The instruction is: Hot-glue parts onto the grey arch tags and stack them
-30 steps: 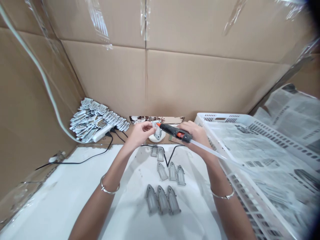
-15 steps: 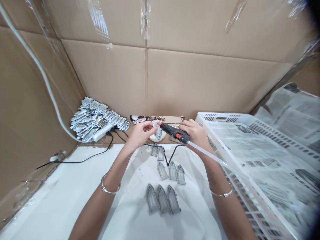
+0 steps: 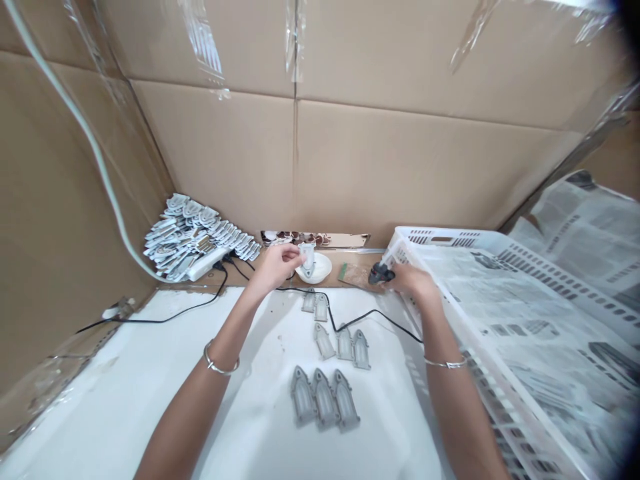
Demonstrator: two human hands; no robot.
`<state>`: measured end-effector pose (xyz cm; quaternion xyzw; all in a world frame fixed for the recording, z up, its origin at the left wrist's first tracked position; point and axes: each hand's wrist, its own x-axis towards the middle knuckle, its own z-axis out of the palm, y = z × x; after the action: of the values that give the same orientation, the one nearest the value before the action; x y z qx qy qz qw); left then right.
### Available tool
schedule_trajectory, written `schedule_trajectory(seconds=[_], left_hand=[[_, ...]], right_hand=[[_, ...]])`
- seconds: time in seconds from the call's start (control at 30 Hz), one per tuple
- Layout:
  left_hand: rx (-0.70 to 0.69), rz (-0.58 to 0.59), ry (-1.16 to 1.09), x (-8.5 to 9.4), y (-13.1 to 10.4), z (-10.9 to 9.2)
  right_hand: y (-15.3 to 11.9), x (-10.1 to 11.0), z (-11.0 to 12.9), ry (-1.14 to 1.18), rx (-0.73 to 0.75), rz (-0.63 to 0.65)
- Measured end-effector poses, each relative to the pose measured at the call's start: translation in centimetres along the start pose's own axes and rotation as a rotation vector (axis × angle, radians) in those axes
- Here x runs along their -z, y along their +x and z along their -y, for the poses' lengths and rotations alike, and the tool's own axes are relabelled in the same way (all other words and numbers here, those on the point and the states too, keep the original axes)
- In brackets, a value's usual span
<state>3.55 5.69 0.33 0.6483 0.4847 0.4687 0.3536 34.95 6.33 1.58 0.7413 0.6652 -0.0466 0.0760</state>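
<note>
My left hand (image 3: 278, 267) pinches a small translucent-grey arched plastic piece (image 3: 307, 259) above a white bowl (image 3: 320, 270). My right hand (image 3: 411, 280) is closed around a black hot glue gun (image 3: 380, 273) low beside the white crate, next to a brown board with a green edge (image 3: 354, 273). Part of the gun is hidden by the hand. Between my forearms, several similar grey pieces (image 3: 326, 399) lie in groups on the white tabletop (image 3: 250, 427).
A heap of similar pieces (image 3: 195, 233) and a white power strip (image 3: 207, 265) sit at the back left. A black cord (image 3: 373, 313) crosses the table. At right stands a white crate (image 3: 450, 237) lined with newspaper (image 3: 505, 313). Cardboard walls (image 3: 400, 167) enclose the back and left.
My right hand has moved right and down with the glue gun, away from the piece in my left hand. The left hand stays near the bowl, and the cord lies further right.
</note>
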Motion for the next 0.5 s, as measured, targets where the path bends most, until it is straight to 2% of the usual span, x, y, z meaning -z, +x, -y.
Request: schedule_trajectory(seconds=[0.1, 0.17, 0.23, 0.3, 0.4, 0.5], left_hand=[[0.028, -0.091, 0.038, 1.2, 0.0, 1.8], [0.033, -0.165, 0.095, 3.2, -0.2, 3.1], [0.026, -0.242, 0.199, 6.5, -0.3, 3.9], [0.018, -0.338, 0.357, 10.7, 0.1, 3.8], [0.049, -0.519, 0.640, 17.4, 2.1, 2.1], [0.091, -0.582, 0.699, 22.2, 5.1, -0.2]], right_hand=[[0.9, -0.5, -0.4, 0.000, -0.059, 0.096], [0.9, -0.3, -0.7, 0.027, -0.073, 0.080], [0.8, -0.1, -1.1, 0.049, -0.075, 0.036], [0.6, 0.1, -1.5, 0.070, -0.065, 0.016], [0.0, 0.5, -1.3, 0.068, -0.036, 0.004], [-0.8, 0.8, -0.5, 0.071, 0.026, 0.035]])
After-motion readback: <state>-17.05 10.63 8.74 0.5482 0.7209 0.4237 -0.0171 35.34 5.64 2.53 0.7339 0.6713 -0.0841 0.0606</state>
